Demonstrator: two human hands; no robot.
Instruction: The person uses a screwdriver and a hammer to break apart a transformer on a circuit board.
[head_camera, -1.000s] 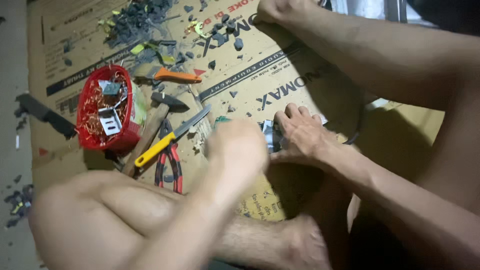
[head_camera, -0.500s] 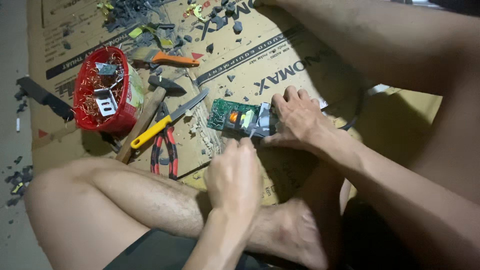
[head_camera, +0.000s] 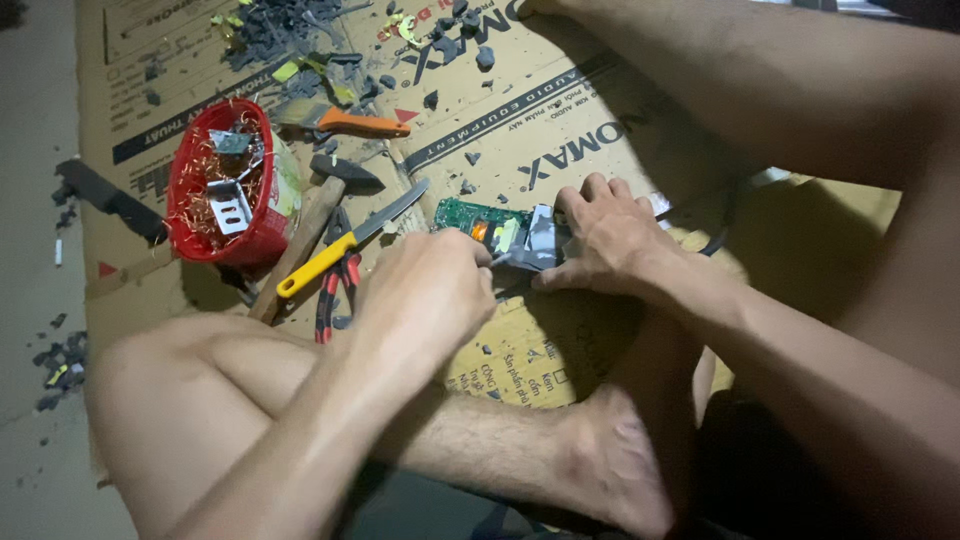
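A green circuit board (head_camera: 470, 219) with a grey block on its right end lies on the flattened cardboard (head_camera: 560, 130). My right hand (head_camera: 601, 236) presses down on the board's right end, fingers curled over the grey part. My left hand (head_camera: 432, 290) is clenched just in front of the board's near edge. A thin metal tip pokes out of that fist and touches the board; the tool itself is hidden. My bare legs and one foot lie across the near side.
To the left stand a red basket (head_camera: 200, 200) of copper wire and metal bits, a yellow-handled knife (head_camera: 335, 250), a wooden-handled hammer (head_camera: 305, 232), red-and-black pliers (head_camera: 330, 295) and an orange-handled tool (head_camera: 352, 123). Broken dark scraps (head_camera: 285, 30) are heaped at the far edge.
My left hand dropped back toward my foot, then came forward again to the board's near edge. My right hand has stayed on the board.
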